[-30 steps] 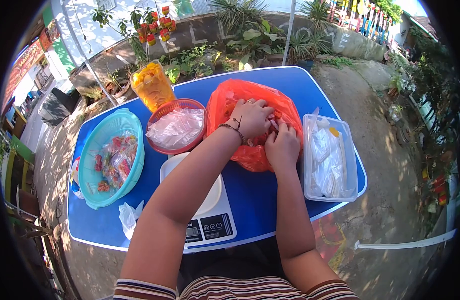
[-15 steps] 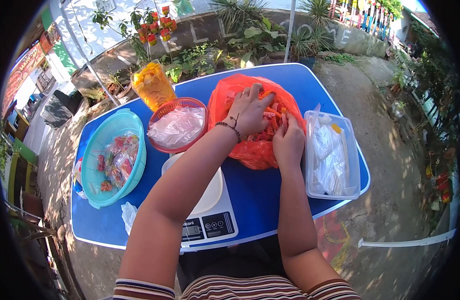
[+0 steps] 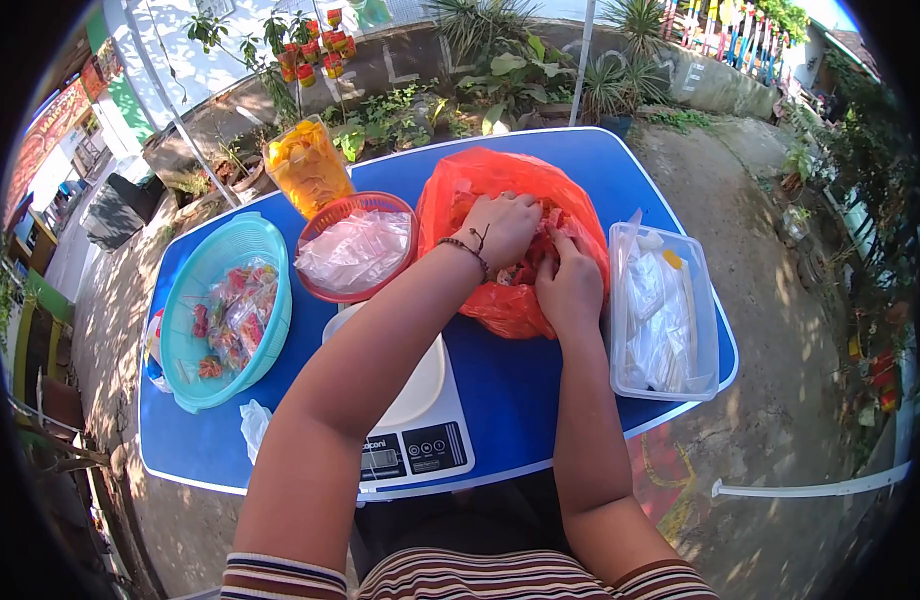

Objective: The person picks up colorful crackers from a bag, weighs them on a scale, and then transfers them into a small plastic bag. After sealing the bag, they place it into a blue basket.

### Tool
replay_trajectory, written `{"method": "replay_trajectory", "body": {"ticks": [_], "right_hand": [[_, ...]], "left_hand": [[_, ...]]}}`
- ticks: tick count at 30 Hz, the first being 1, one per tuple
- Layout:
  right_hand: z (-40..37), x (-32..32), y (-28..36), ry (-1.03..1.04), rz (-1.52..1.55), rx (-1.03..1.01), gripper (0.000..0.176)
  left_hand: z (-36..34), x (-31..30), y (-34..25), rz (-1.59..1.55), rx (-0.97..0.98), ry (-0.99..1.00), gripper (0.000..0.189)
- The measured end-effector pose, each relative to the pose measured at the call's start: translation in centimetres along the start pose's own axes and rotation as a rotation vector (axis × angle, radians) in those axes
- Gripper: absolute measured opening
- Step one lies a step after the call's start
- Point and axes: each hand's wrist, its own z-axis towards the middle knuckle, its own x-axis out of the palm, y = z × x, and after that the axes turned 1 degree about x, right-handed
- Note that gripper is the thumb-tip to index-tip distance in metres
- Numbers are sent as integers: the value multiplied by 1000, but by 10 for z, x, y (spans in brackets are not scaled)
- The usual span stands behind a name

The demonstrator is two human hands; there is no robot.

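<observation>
A red plastic bag [image 3: 453, 190] stands wide open on the blue table, holding many small red and orange ridged pieces [image 3: 515, 272], perhaps snacks. My left hand [image 3: 505, 230], with a dark beaded bracelet on its wrist, reaches into the bag from the left. Its fingers curl down among the pieces and their tips are hidden. From the right, my right hand [image 3: 570, 285] is inside the bag's mouth too, thumb and fingers bent close together at the pieces. What either hand grips is too covered to make out.
A white digital scale [image 3: 442, 385] sits under my left forearm. Leftward are a red basket of clear plastic bags [image 3: 355, 250], a turquoise basket [image 3: 185, 290] with filled packets, and a tub of yellow pieces [image 3: 308, 168]. A clear box [image 3: 665, 385] with plastic bags stands right.
My left hand's spread fingers have curled down into the bag's contents. My right hand has shifted slightly left, its fingertips now bent inward toward the left hand.
</observation>
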Motion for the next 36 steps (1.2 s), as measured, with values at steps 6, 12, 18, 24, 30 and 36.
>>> {"method": "replay_trajectory", "body": {"ticks": [6, 12, 18, 24, 30, 36], "right_hand": [[-1, 2, -1, -183, 134, -74, 34], [0, 7, -2, -205, 226, -57, 34], [-6, 8, 5, -100, 80, -97, 28], [-5, 7, 5, -124, 84, -68, 22], [-4, 3, 11, -301, 132, -168, 25], [-6, 1, 19, -395, 227, -276, 25]], "left_hand": [[1, -1, 5, -235, -115, -195, 20], [-1, -2, 35, -918, -379, -178, 22], [-17, -16, 38, -1435, -523, -35, 25], [-26, -26, 28, -1509, -463, -54, 25], [-28, -19, 36, -1479, -215, -158, 26], [-43, -48, 23, -1495, -327, -225, 23]]}}
